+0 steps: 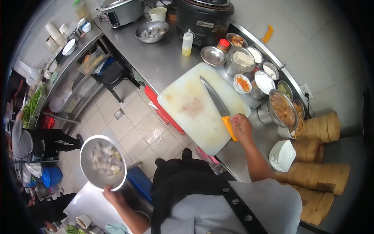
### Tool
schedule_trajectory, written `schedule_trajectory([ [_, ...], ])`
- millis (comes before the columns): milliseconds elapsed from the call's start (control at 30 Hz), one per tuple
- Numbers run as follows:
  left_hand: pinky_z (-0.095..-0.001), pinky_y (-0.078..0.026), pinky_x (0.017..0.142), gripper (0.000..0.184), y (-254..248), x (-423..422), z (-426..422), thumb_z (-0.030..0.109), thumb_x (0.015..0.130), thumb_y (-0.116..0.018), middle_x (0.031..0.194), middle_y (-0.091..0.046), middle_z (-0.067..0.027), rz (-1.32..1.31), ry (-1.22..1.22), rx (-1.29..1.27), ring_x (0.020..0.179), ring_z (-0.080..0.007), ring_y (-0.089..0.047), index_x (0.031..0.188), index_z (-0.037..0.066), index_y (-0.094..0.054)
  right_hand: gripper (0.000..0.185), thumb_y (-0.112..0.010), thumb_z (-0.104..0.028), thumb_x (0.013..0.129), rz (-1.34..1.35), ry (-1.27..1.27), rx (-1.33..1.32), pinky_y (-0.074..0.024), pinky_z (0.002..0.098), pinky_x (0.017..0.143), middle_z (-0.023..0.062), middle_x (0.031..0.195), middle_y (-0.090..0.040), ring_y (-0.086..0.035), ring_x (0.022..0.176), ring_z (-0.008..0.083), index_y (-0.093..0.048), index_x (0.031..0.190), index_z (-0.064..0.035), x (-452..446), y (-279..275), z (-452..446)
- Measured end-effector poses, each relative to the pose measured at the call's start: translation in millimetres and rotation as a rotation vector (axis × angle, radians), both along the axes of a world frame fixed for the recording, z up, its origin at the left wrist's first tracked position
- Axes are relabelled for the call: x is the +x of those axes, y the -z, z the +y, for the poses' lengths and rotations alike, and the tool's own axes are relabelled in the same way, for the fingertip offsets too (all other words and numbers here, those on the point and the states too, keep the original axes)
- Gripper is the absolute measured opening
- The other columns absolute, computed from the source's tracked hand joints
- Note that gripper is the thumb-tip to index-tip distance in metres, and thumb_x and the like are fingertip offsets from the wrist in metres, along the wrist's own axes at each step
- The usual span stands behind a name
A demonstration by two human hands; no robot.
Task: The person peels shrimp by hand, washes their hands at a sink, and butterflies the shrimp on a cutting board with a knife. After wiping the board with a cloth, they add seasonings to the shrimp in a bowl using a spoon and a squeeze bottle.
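My left hand (113,196) is closed on the rim of a metal bowl (84,162), held out over the floor to the left. Inside the bowl lie pale greyish pieces (106,160), blurred, perhaps raw shrimp. My right hand (240,126) is closed at the yellow handle of a large kitchen knife (215,97). The knife lies flat on a white cutting board (175,93), its tip pointing away from me. A wet pinkish stain marks the middle of the board.
Bowls of ingredients, including a bowl of brown food (282,107), line the counter's right side. Stacked white dishes (282,156) and bamboo steamers (319,177) stand nearer. A squeeze bottle (187,43), black cooker (204,23) and shrimp bowl (152,37) sit beyond. Another person (23,140) stands far left.
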State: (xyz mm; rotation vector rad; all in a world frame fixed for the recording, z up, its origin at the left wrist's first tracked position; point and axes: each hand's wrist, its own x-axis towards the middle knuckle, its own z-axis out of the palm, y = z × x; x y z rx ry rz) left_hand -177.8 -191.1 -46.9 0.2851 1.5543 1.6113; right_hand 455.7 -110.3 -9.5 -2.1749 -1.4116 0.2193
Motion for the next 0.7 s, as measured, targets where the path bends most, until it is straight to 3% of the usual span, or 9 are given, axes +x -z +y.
schedule_trajectory([
  [100,-0.0441,-0.057,0.075,0.046,-8,-7,-61,0.007,0.073,-0.053,0.111,-0.055,-0.0204,0.022,-0.102,-0.027,0.096,-0.0329,-0.061,0.115,-0.011,-0.049,0.022,-0.069,-0.026,0.082,0.009,0.021,-0.097,-0.0494,0.0428,0.074,0.0094,0.087,-0.061,-0.062,0.082,0.0299,-0.062,0.093,-0.008,-9,14,-11],
  [167,-0.0406,-0.056,0.06,0.045,-14,-8,-93,0.008,0.072,-0.053,0.106,-0.057,-0.0206,0.072,-0.227,-0.117,0.087,-0.0331,-0.063,0.113,-0.011,-0.051,0.033,-0.072,-0.031,0.08,-0.229,-0.031,-0.012,-0.0498,0.0442,0.076,0.0127,0.094,-0.06,-0.061,0.086,0.0325,-0.06,0.098,-0.0058,-20,25,-14],
  [267,-0.0375,-0.052,0.05,0.04,-17,-8,-136,0.01,0.071,-0.052,0.098,-0.058,-0.0205,0.066,-0.303,-0.076,0.077,-0.0321,-0.064,0.105,-0.011,-0.054,0.036,-0.071,-0.03,0.079,-0.302,-0.024,0.055,-0.05,0.0455,0.077,0.0167,0.099,-0.059,-0.06,0.09,0.0356,-0.058,0.1,-0.0031,-23,42,-14],
  [333,-0.0367,-0.05,0.049,0.034,-19,-5,-162,0.012,0.071,-0.052,0.094,-0.059,-0.0212,0.095,-0.415,-0.091,0.071,-0.0304,-0.063,0.096,-0.011,-0.054,0.037,-0.07,-0.03,0.08,-0.293,-0.03,-0.017,-0.0502,0.0462,0.078,0.0178,0.098,-0.06,-0.061,0.09,0.0369,-0.058,0.101,-0.0026,-27,44,-12],
  [433,-0.0364,-0.05,0.049,0.036,-24,-6,-208,0.012,0.071,-0.052,0.095,-0.059,-0.021,0.059,-0.418,-0.07,0.07,-0.03,-0.062,0.099,-0.011,-0.053,0.04,-0.066,-0.031,0.082,-0.281,0.0,-0.069,-0.0504,0.0481,0.079,0.0205,0.097,-0.061,-0.062,0.089,0.0397,-0.054,0.106,-0.0011,-18,49,-7],
  [533,-0.0341,-0.046,0.044,0.027,-6,-17,-268,0.013,0.073,-0.051,0.089,-0.062,-0.0158,0.074,-0.566,-0.121,0.065,-0.0263,-0.061,0.094,-0.003,-0.056,0.042,-0.061,-0.031,0.086,-0.246,0.037,-0.048,-0.0501,0.0501,0.079,0.0235,0.096,-0.063,-0.063,0.089,0.0428,-0.048,0.112,-0.0006,-2,59,4],
  [633,-0.0339,-0.045,0.04,0.019,10,-25,-322,0.013,0.073,-0.051,0.085,-0.062,-0.0162,0.069,-0.565,-0.102,0.06,-0.0268,-0.06,0.085,-0.001,-0.055,0.041,-0.055,-0.029,0.089,-0.219,-0.009,-0.118,-0.0498,0.0512,0.081,0.0263,0.097,-0.064,-0.063,0.091,0.0449,-0.043,0.118,-0.0018,-16,33,-11],
  [700,-0.0345,-0.046,0.042,0.026,13,-26,-345,0.013,0.071,-0.051,0.088,-0.061,-0.0183,0.073,-0.592,-0.124,0.063,-0.0276,-0.06,0.089,-0.006,-0.055,0.04,-0.051,-0.028,0.09,-0.207,-0.066,-0.175,-0.0497,0.0514,0.082,0.0276,0.099,-0.065,-0.062,0.092,0.0455,-0.042,0.12,-0.0026,-38,8,-28],
])
